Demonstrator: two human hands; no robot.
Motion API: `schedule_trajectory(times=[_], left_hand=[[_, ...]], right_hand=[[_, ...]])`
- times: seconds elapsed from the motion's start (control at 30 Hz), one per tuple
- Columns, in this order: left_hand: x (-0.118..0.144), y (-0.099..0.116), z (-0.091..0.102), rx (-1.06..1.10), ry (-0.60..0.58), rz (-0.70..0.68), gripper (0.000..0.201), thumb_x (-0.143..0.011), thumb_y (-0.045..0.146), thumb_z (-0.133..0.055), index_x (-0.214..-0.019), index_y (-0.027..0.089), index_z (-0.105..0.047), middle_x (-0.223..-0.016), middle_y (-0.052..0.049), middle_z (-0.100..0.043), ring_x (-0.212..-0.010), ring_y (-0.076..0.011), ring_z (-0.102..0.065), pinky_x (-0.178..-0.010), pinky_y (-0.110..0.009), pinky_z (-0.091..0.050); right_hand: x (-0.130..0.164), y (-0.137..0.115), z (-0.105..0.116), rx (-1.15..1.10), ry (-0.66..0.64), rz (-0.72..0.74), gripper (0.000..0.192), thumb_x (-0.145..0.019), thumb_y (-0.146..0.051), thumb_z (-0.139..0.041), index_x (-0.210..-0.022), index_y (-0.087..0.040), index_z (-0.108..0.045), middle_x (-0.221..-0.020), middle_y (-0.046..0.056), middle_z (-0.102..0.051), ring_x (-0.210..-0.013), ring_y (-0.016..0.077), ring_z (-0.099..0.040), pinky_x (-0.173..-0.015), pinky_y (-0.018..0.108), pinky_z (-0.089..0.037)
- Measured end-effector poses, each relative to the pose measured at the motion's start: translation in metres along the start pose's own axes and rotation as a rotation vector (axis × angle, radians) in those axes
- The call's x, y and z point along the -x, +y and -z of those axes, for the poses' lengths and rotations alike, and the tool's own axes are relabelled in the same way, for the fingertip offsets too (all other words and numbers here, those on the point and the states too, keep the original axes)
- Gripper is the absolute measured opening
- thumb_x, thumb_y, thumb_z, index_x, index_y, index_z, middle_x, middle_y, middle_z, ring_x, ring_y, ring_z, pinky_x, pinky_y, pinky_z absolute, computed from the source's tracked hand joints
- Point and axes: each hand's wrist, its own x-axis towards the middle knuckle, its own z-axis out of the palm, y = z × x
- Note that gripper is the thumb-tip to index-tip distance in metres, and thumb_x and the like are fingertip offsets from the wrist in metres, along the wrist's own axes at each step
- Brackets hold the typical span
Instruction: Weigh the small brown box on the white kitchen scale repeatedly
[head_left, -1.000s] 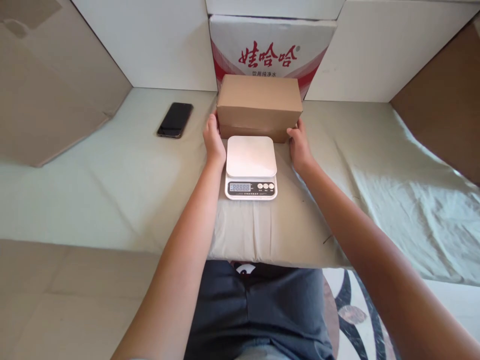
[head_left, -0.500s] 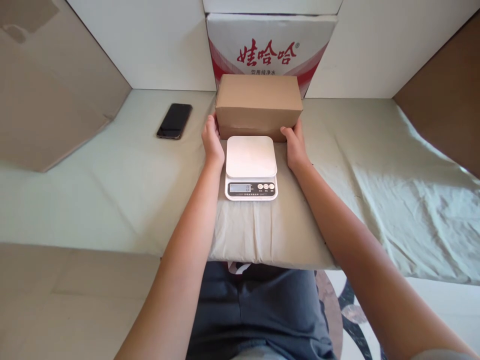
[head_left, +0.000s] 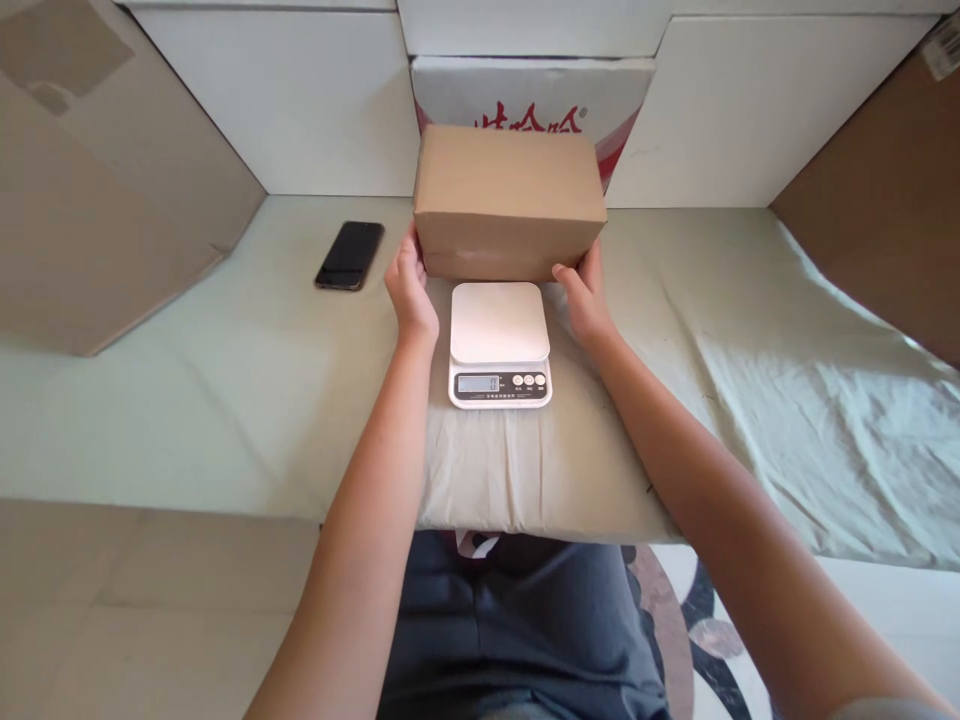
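Left hand (head_left: pixel 410 285) and right hand (head_left: pixel 583 296) grip the brown box (head_left: pixel 508 200) by its ends, held just behind the scale (head_left: pixel 499 343) mid-bed, not yet on its empty platform, display zero.

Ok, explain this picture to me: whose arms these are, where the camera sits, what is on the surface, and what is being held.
There is no machine here. The camera is worn on a person's head and looks down at their own two bare arms. The left hand and right hand grip the two ends of a plain brown cardboard box. In front of it, a white kitchen scale sits on a pale cloth. A black phone lies to the left, and a red-printed carton stands behind.
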Motion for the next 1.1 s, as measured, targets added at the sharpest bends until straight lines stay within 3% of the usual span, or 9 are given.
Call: schedule_trajectory(times=[0.1, 0.2, 0.27, 0.4, 0.53, 0.67, 0.9, 1.1], left_hand=[[0.019, 0.021, 0.010, -0.043, 0.015, -0.076, 0.055, -0.101, 0.065, -0.050, -0.137, 0.028, -0.070, -0.150, -0.007, -0.068, -0.157, -0.0254, -0.050, -0.125, -0.035, -0.043], [0.054, 0.034, 0.024, -0.091, 0.044, -0.142, 0.054, -0.100, 0.061, -0.050, -0.136, 0.027, -0.070, -0.149, -0.008, -0.068, -0.151, -0.0254, -0.056, -0.125, -0.037, -0.045], [0.079, 0.036, 0.031, -0.116, 0.106, -0.157, 0.052, -0.096, 0.058, -0.052, -0.135, 0.028, -0.071, -0.147, -0.007, -0.069, -0.146, -0.0252, -0.060, -0.124, -0.039, -0.046], [0.109, 0.033, 0.036, -0.121, 0.133, -0.156, 0.052, -0.093, 0.053, -0.051, -0.132, 0.026, -0.072, -0.139, -0.009, -0.073, -0.142, -0.0286, -0.063, -0.123, -0.042, -0.047], [0.116, 0.030, 0.037, -0.207, 0.191, -0.134, 0.054, -0.095, 0.051, -0.046, -0.135, 0.026, -0.072, -0.137, -0.009, -0.075, -0.140, -0.0271, -0.065, -0.120, -0.040, -0.050], [0.117, 0.025, 0.041, -0.212, 0.227, -0.098, 0.057, -0.095, 0.053, -0.048, -0.136, 0.023, -0.073, -0.140, -0.012, -0.074, -0.142, -0.0275, -0.064, -0.120, -0.039, -0.050], [0.112, 0.013, 0.045, -0.171, 0.245, -0.113, 0.063, -0.091, 0.061, -0.055, -0.132, 0.018, -0.075, -0.139, -0.015, -0.076, -0.139, -0.0299, -0.066, -0.117, -0.041, -0.052], [0.112, 0.012, 0.045, -0.160, 0.181, -0.126, 0.065, -0.091, 0.063, -0.057, -0.135, 0.018, -0.074, -0.143, -0.015, -0.074, -0.143, -0.0305, -0.063, -0.119, -0.042, -0.050]], right_hand=[[0.011, -0.025, 0.005, 0.060, 0.009, 0.073, 0.094, -0.091, -0.081, -0.036, -0.170, -0.039, -0.007, -0.167, 0.002, -0.048, -0.164, 0.0295, -0.038, -0.139, 0.049, -0.035], [0.042, -0.042, 0.013, 0.047, -0.008, 0.127, 0.099, -0.089, -0.083, -0.042, -0.169, -0.036, -0.011, -0.170, 0.006, -0.044, -0.165, 0.0348, -0.036, -0.139, 0.053, -0.034], [0.068, -0.044, 0.017, 0.034, -0.042, 0.131, 0.097, -0.089, -0.080, -0.046, -0.169, -0.036, -0.012, -0.171, 0.008, -0.041, -0.164, 0.0366, -0.036, -0.137, 0.056, -0.035], [0.102, -0.037, 0.014, 0.072, 0.016, 0.122, 0.099, -0.089, -0.081, -0.042, -0.168, -0.036, -0.004, -0.173, 0.011, -0.037, -0.164, 0.0383, -0.036, -0.137, 0.061, -0.034], [0.107, -0.030, 0.006, 0.020, 0.007, 0.136, 0.106, -0.087, -0.084, -0.045, -0.169, -0.032, -0.002, -0.174, 0.014, -0.036, -0.157, 0.0402, -0.045, -0.136, 0.061, -0.033], [0.108, -0.027, 0.003, -0.034, -0.001, 0.149, 0.095, -0.091, -0.077, -0.048, -0.167, -0.032, -0.015, -0.168, 0.014, -0.045, -0.150, 0.0385, -0.053, -0.132, 0.060, -0.039], [0.109, -0.025, 0.001, -0.194, 0.034, 0.199, 0.081, -0.093, -0.068, -0.058, -0.161, -0.033, -0.031, -0.167, 0.010, -0.047, -0.153, 0.0352, -0.049, -0.132, 0.059, -0.041], [0.107, -0.017, 0.000, -0.221, 0.064, 0.182, 0.077, -0.094, -0.065, -0.061, -0.159, -0.035, -0.034, -0.164, 0.010, -0.049, -0.154, 0.0341, -0.047, -0.132, 0.059, -0.040]])
